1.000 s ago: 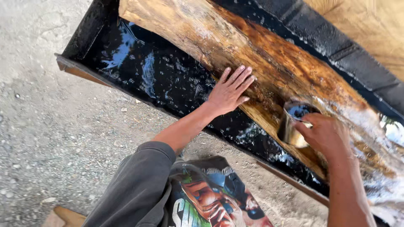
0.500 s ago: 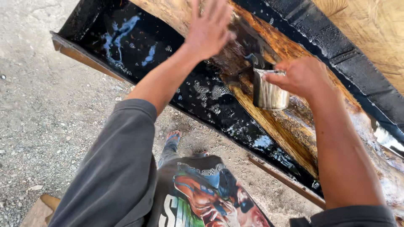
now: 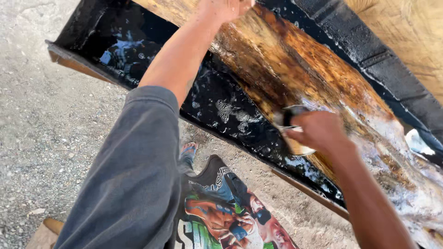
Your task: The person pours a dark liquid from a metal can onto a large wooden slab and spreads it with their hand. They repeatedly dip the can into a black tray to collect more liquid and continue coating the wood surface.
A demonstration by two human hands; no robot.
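Both hands have shifted since the earlier frames: the left hand (image 3: 226, 7), which lay flat on the log, now reaches farther up it, and the right hand (image 3: 318, 131) has dropped toward the log's near edge with the cup (image 3: 291, 131).

Most of the left hand is cut off by the top edge, so whether its fingers are spread or curled cannot be told; only its heel shows, over the log (image 3: 295, 64). The right hand is blurred by motion but is clearly closed around the small metal cup, which is tilted and half hidden behind the fingers. What the cup contains cannot be made out.

The log is long, rough and wet, orange-brown in the middle and pale and glistening toward the lower right, where it runs out of view. It lies lengthwise in a black trough (image 3: 92, 41) lined with shiny sheeting and holding dark foamy liquid (image 3: 230, 113). The trough's near rim (image 3: 309, 189) is a thin wooden strip.

Beyond the rim lies open gravel ground (image 3: 50, 129), with free room on the left. A sandalled foot (image 3: 188, 150) stands just beside the rim, and a grey sleeve (image 3: 134, 170) fills the foreground.
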